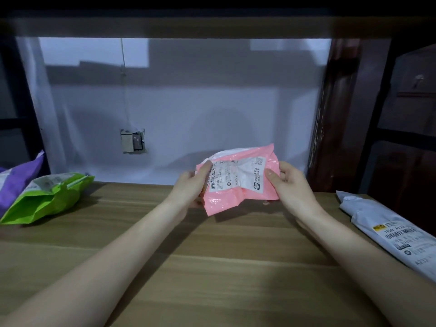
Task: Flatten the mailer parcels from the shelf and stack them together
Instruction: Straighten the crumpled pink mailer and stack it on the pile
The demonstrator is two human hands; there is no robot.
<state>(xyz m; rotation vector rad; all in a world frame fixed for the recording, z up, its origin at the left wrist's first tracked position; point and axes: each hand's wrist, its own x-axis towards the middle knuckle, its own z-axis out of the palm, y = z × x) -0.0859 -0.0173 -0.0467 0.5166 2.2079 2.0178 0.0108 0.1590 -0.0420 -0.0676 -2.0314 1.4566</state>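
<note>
Both hands, left (192, 185) and right (289, 182), gripping opposite edges of crumpled pink mailer (238, 182) between them

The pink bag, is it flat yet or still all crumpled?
Still crumpled. The pink bag is creased and bulging, its label wrinkled, held up off the shelf between left hand and right hand.

I see a white shipping label (237, 177) on the pink mailer (238, 197), with a barcode, a QR code and small print too blurred for me to read. On the grey mailer (389, 230) at right, another label (398, 237) carries a yellow logo and barcodes; I make out only mirrored-looking characters like "A2".
</note>
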